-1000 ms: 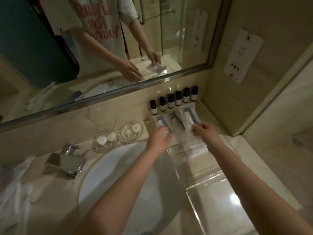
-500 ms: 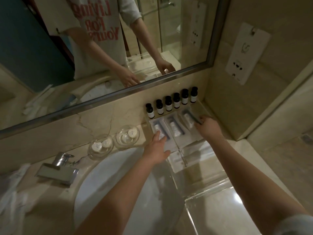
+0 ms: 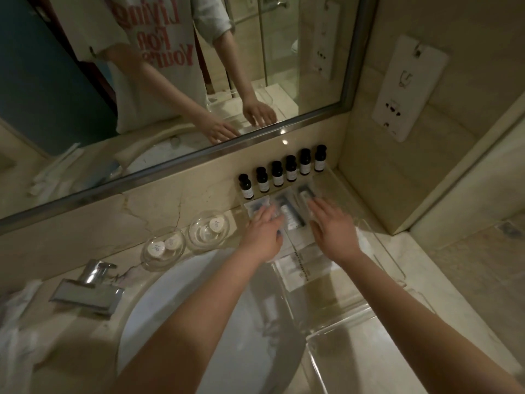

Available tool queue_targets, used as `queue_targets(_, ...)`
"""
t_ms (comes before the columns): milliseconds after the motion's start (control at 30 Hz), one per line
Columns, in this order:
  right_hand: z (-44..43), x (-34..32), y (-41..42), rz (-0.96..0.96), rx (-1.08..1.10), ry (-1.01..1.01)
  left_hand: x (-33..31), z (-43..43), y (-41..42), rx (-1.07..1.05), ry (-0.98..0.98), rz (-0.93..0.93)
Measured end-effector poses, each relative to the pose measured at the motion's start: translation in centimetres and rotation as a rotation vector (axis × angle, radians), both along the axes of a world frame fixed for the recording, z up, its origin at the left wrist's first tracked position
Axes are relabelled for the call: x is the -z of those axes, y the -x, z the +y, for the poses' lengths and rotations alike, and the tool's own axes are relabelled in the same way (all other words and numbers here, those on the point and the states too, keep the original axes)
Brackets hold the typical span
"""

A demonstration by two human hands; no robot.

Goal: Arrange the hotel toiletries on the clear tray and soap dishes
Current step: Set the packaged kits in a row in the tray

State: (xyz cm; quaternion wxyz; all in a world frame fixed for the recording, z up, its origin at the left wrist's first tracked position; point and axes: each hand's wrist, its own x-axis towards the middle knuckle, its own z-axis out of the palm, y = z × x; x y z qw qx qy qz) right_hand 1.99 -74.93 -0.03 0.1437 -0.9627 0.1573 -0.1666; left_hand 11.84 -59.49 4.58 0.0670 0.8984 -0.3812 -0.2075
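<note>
Now left hand (image 3: 262, 234) and right hand (image 3: 332, 230) press flat, fingers straight, holding nothing, on clear-wrapped toiletry sachets (image 3: 289, 216) inside the clear acrylic tray (image 3: 396, 260). Six black-capped small bottles (image 3: 291, 168) line the tray's back, labels unreadable. The white T-shirt (image 3: 162, 38) mirrored above the tray reads "For Yours".

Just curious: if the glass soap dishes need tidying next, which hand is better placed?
Probably left. The left hand lies flat on the leftmost packet, beside the nearer soap dish; the right hand rests farther off, on the rightmost packet.

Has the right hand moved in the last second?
Yes. The right hand has shifted slightly left, judged against the bottles: it was past the rightmost one, now sits in front of it.
</note>
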Motion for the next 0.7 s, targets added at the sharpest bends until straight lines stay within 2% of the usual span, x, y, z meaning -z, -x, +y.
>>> queue_targets(133, 0.5, 1.5, 1.7, 0.13, -0.069, 0.056, -0.2, -3.5, -2.1, 0.148, -0.126, -0.057)
queue_targets(233, 0.5, 1.8, 2.2, 0.137, -0.083, 0.075, 0.3, -4.6, -2.8, 0.193, -0.23, -0.055)
queue_targets(333, 0.4, 1.6, 2.4, 0.118, -0.105, 0.09, 0.7, -4.8, -3.1, 0.191, -0.246, -0.072)
queue_targets(500, 0.0, 0.7, 2.2, 0.039, -0.068, 0.058, 1.0, -4.3, -3.1, 0.173, -0.166, -0.091)
queue_targets(600, -0.6, 0.0, 1.4, 0.058, 0.036, 0.008, 0.9, -2.8, -2.7, 0.142, -0.065, -0.116)
queue_targets(700, -0.4, -1.2, 0.8, 0.068, 0.05, -0.043, 0.7, -0.8, -1.4, 0.097, 0.003, -0.107)
